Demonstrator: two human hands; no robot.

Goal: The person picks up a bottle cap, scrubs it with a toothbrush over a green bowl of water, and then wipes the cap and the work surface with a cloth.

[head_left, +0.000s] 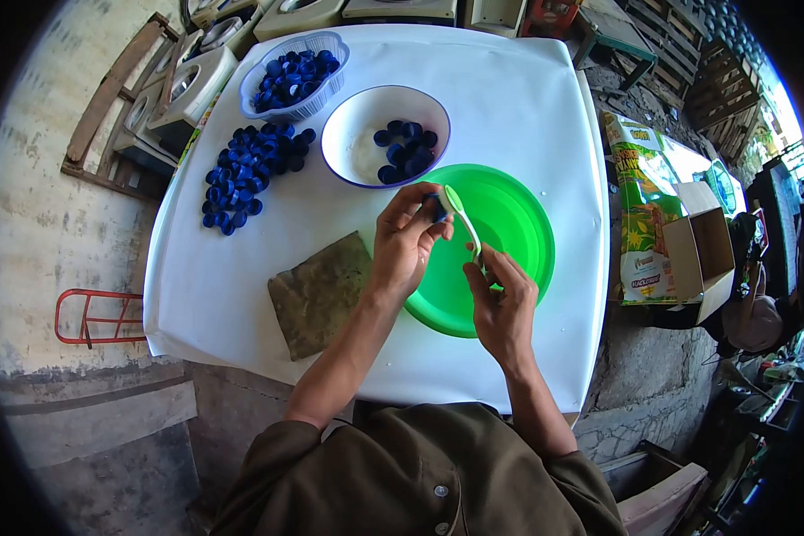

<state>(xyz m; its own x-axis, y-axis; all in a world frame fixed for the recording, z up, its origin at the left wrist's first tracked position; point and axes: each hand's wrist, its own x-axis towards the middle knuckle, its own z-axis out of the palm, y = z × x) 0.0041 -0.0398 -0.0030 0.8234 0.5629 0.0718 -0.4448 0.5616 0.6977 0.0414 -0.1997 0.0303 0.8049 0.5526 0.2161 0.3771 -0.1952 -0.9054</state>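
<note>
The left hand point(402, 239) pinches a blue cap point(437, 208), partly hidden by its fingers, above the basin point(543, 268). The right hand point(507, 299) grips a brush point(464, 221), its handle end covered; whether bristles touch cap cannot be told. The left forearm hides part of a brown square point(317, 290).

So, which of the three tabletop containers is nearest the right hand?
The green basin, which the right hand partly overlaps; the blue-rimmed white bowl and light-blue basket, both holding blue caps, are farther away.
</note>
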